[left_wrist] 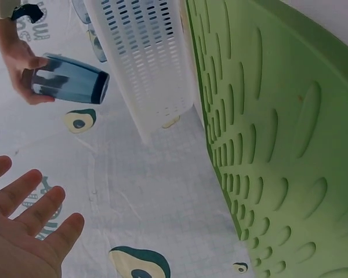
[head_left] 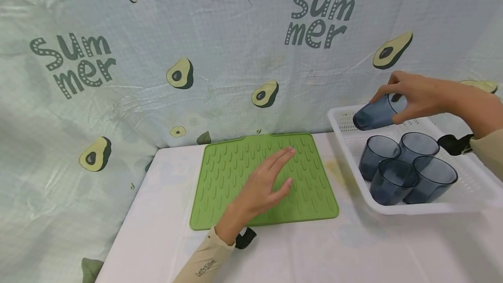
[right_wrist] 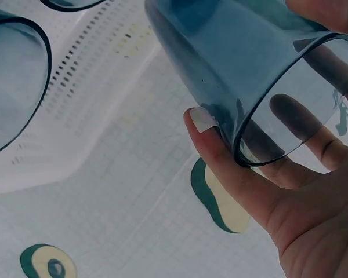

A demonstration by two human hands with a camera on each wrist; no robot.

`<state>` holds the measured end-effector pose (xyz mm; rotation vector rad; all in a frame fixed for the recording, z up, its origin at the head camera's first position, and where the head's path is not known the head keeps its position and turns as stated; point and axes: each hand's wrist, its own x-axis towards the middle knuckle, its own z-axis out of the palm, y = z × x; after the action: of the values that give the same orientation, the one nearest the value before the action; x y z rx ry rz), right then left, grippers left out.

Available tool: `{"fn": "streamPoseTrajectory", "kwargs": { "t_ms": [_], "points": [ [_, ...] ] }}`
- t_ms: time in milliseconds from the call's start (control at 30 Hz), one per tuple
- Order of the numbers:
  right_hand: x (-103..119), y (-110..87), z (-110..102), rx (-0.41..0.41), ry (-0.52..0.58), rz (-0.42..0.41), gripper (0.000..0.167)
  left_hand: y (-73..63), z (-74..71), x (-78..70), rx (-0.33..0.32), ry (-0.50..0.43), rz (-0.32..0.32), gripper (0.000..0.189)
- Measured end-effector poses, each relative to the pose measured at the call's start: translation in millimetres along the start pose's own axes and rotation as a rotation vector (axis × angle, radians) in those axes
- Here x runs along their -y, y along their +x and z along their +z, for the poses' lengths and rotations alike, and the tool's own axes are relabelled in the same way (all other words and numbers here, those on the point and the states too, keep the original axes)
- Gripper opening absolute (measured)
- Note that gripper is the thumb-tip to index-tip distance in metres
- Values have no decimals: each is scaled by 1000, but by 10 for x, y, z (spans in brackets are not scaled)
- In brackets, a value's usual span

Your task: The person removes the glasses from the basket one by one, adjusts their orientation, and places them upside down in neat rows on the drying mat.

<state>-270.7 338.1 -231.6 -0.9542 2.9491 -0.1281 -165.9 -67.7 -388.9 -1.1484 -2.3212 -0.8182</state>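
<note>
My right hand (head_left: 418, 95) grips a blue-tinted drinking glass (head_left: 373, 113) by its rim end, above the back of a white basket (head_left: 463, 208). The glass lies tilted on its side, its base toward the left. In the right wrist view the fingers (right_wrist: 220, 156) spread around the open mouth of the glass (right_wrist: 243, 75). Below it, several more blue glasses (head_left: 394, 180) stand upright in the basket. My left hand (head_left: 261, 187) hovers over a green ridged mat (head_left: 220, 178) with its fingers extended and nothing in it.
The mat lies on a white-covered table (head_left: 157, 230), left of the basket. Behind them hangs a pale curtain (head_left: 220, 25) printed with avocados and lettering. The basket's left wall (head_left: 349, 174) rises between the glasses and the mat.
</note>
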Motion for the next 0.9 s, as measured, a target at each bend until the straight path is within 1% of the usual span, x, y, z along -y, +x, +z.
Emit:
{"fn": "streamPoseTrajectory", "kwargs": {
  "t_ms": [200, 300, 433, 600, 733, 900],
  "points": [
    [89, -45, 5, 3, 18, -8, 60, 12, 20, -23, -11, -15, 14, 60],
    [123, -82, 21, -26, 31, -21, 61, 19, 46, -31, -9, -28, 16, 61],
    [143, -130, 60, -96, 43, -90, 61, 28, 74, -42, -10, -39, 12, 61],
    [191, -174, 102, -172, 96, -165, 60, 59, 89, -70, -23, -30, 31, 61],
    [282, -182, 120, -228, 134, -207, 59, 83, 110, -91, -14, -26, 32, 60],
    [417, -177, 108, -280, 167, -273, 57, 111, 137, -125, -5, -48, 23, 59]
  ]
}}
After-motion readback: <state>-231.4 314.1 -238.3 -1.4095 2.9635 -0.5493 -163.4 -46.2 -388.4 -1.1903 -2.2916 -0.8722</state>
